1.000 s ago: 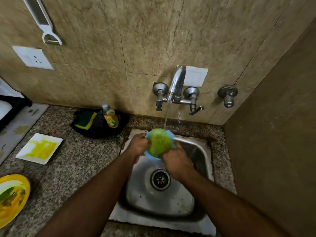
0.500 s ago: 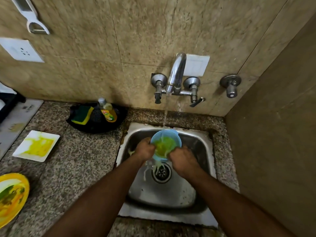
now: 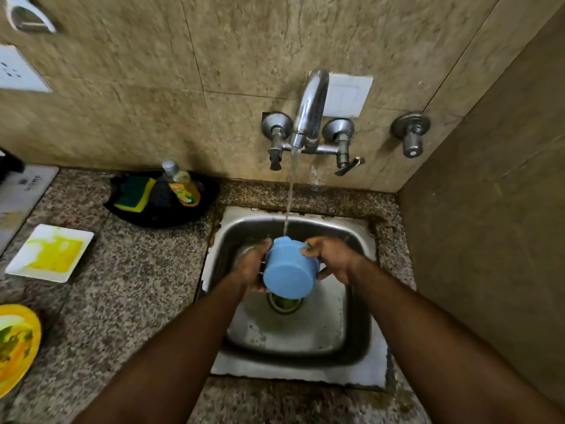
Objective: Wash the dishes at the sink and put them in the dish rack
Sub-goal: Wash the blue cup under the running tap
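Note:
A small blue bowl is held over the steel sink, turned over so its flat base faces me. My left hand cups its left side and my right hand grips its right side, fingers curled over the edge. Water runs from the tap onto the bowl's top edge. A white square plate with yellow residue lies on the counter at left. A yellow plate with food remains sits at the left edge.
A black tray behind the counter holds a green-yellow sponge and a dish soap bottle. A separate valve sticks out of the wall at right. A side wall stands close on the right.
The bowl was tipped from mouth-up, with green liquid inside, to upside down. The liquid has poured out into the drain. My hands dropped lower in the sink.

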Demonstrator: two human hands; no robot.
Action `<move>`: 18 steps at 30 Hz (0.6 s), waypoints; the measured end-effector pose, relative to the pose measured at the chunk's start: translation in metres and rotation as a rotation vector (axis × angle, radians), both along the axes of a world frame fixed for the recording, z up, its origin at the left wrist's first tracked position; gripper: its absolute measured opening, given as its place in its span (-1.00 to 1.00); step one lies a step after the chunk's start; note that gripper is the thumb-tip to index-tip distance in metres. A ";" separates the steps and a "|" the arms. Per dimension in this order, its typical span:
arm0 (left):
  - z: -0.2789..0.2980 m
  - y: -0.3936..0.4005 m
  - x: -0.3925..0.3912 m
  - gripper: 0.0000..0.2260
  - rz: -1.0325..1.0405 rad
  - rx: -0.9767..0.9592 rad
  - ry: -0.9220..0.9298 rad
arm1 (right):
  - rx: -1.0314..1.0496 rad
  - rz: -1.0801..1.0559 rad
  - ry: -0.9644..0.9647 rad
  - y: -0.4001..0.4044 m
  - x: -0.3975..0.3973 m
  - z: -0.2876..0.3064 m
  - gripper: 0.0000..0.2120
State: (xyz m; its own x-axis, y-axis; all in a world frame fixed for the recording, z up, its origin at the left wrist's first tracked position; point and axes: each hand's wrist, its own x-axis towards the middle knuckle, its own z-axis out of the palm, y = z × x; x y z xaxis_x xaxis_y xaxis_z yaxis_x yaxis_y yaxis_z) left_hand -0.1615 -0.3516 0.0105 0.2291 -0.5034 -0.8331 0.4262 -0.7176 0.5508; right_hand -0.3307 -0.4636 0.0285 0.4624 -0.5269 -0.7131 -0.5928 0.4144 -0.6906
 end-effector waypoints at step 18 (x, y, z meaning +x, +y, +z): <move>0.025 -0.022 0.028 -0.59 0.090 -0.280 -0.087 | -1.337 0.882 0.362 0.040 0.021 0.003 -0.72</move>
State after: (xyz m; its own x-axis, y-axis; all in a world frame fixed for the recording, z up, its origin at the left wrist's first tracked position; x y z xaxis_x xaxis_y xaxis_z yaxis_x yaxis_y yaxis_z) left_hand -0.1333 -0.3737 0.0354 0.3477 -0.6851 -0.6401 0.4233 -0.4945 0.7591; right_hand -0.3093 -0.4238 0.0314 0.8563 -0.5007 -0.1270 -0.5087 -0.8600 -0.0397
